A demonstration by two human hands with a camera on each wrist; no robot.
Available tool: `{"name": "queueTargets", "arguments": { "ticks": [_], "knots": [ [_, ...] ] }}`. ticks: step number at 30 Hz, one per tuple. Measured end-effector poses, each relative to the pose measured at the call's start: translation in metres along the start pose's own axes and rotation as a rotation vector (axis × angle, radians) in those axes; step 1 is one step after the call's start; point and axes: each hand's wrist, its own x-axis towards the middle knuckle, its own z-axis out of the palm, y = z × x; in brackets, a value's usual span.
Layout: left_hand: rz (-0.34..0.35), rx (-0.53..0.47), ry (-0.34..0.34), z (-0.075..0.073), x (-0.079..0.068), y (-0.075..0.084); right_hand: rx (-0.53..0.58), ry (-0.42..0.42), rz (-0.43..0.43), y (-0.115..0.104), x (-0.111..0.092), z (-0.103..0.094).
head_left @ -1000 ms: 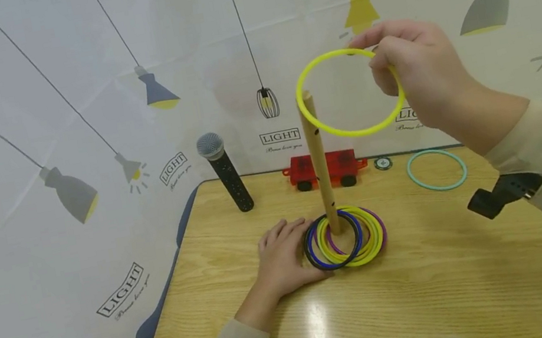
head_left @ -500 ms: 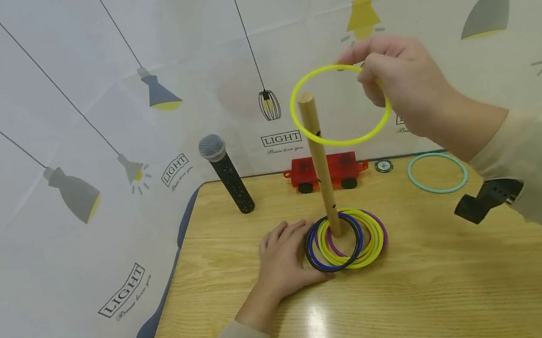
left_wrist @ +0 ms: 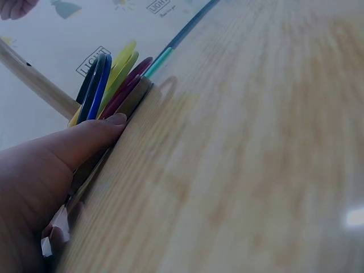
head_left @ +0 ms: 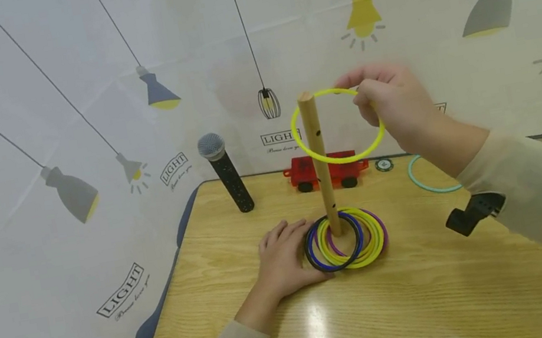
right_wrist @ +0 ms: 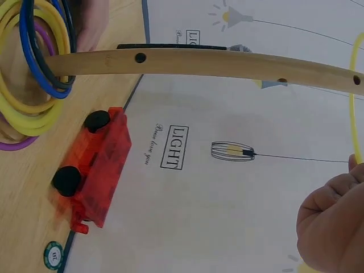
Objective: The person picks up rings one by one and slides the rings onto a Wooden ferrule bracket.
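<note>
A wooden post [head_left: 325, 190] stands upright on a flat base [left_wrist: 135, 98], with several black, blue, yellow and purple rings [head_left: 378, 235] lying round its foot. My left hand [head_left: 282, 260] holds the base at its left side; in the left wrist view the thumb [left_wrist: 94, 136] lies along the base's edge below the rings. Up near the top of the post, my right hand [head_left: 395, 106] pinches a yellow ring [head_left: 350, 159] between thumb and fingers. That ring hangs tilted and encircles the post. The left hand's fingertips are partly hidden beside the rings.
Behind the post sits a red toy wagon [head_left: 351, 163], with a poker chip [head_left: 384, 165] to its right. A teal ring [head_left: 430, 185] lies farther right, partly covered by the right arm. At the back left stands a microphone [head_left: 231, 178]. A lamp-patterned sheet backs the table [head_left: 432, 297].
My right hand has moved left and down with the yellow ring, which has come over the top of the post and now sits round it. The left hand has stayed still.
</note>
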Motion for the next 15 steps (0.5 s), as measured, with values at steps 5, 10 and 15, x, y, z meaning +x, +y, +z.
{"name": "queueTargets", "arguments": {
  "ticks": [5, 10, 15],
  "knots": [
    [-0.001, 0.001, -0.006, 0.000, 0.001, 0.000, -0.028, -0.028, 0.050, 0.026, -0.004, 0.000],
    [-0.006, 0.005, -0.008, 0.000, 0.001, -0.002, -0.052, -0.053, 0.110, 0.055, -0.012, 0.002],
    [-0.005, 0.002, -0.005, 0.000, 0.001, -0.001, -0.073, -0.071, 0.138, 0.082, -0.023, 0.006]
  ]
}}
